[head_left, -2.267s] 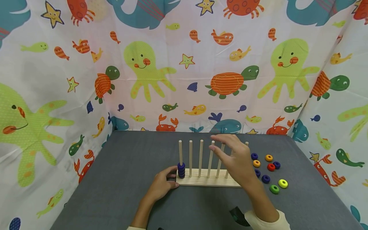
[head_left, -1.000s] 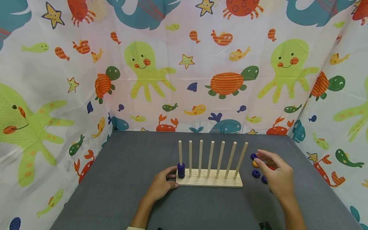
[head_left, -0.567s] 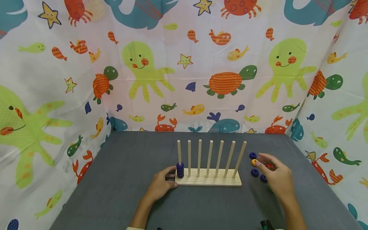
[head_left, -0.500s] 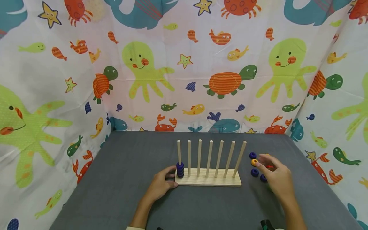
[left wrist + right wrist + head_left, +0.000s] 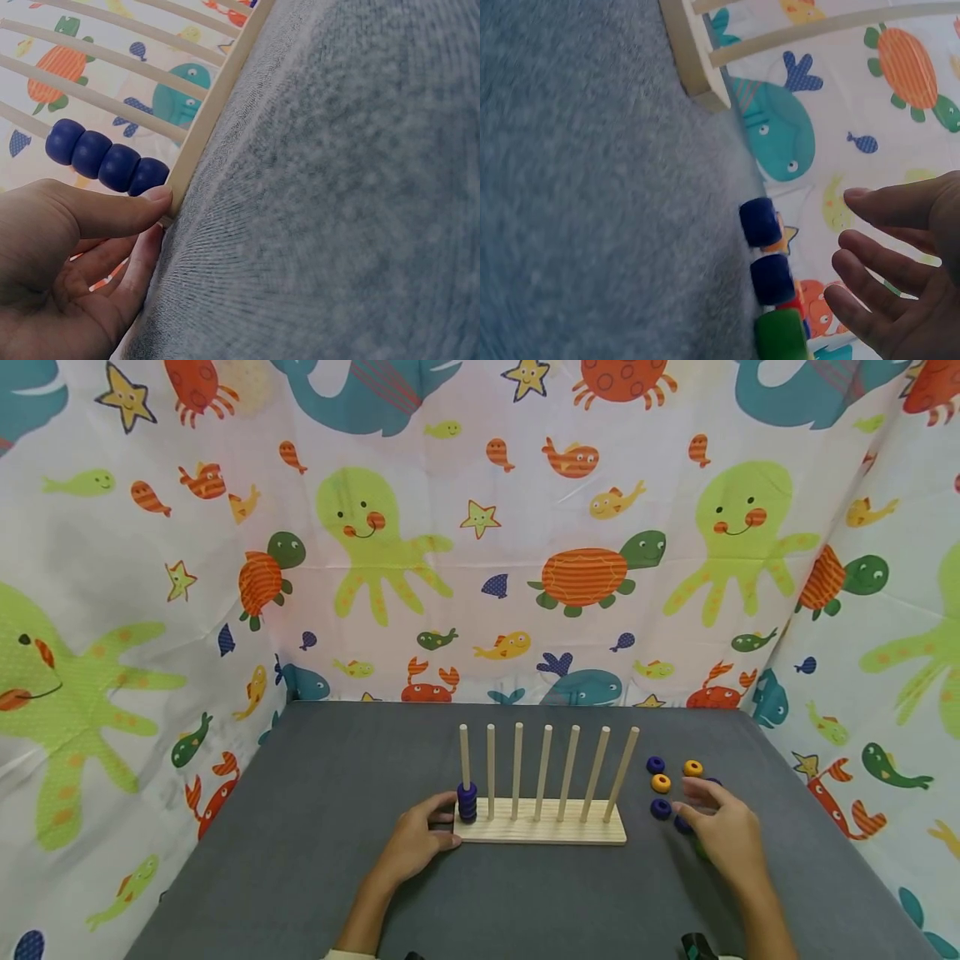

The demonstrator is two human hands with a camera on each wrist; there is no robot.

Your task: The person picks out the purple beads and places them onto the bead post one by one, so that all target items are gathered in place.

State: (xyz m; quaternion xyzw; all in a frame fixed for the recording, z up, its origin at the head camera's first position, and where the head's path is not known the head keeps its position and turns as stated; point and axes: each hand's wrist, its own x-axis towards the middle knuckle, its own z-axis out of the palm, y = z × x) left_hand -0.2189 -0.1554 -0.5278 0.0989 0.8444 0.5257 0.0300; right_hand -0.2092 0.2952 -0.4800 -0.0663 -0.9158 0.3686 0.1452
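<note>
A wooden peg board (image 5: pixel 540 832) with several upright pegs stands mid-table. Dark blue beads (image 5: pixel 467 803) are stacked on its leftmost peg. My left hand (image 5: pixel 411 842) grips the left end of the base; in the left wrist view the thumb lies on the wood beside the bead stack. To the right of the board, my right hand (image 5: pixel 723 839) hovers above loose beads with thumb and fingers apart and nothing between them. Near its fingertips are an orange bead (image 5: pixel 661 783) and a blue bead (image 5: pixel 660 809). A green bead (image 5: pixel 781 335) shows in the right wrist view, largely covered by the hand in the head view.
Another orange bead (image 5: pixel 693 768) and a blue bead (image 5: pixel 656 765) lie farther back. A red bead (image 5: pixel 795 298) peeks out behind the blue ones in the right wrist view. The grey tabletop (image 5: pixel 337 760) is enclosed by a sea-animal print curtain (image 5: pixel 480 568).
My right hand has gone from above the pegs to the loose beads on the right, then lowered slightly, uncovering the rear orange bead. My left hand keeps its hold on the base.
</note>
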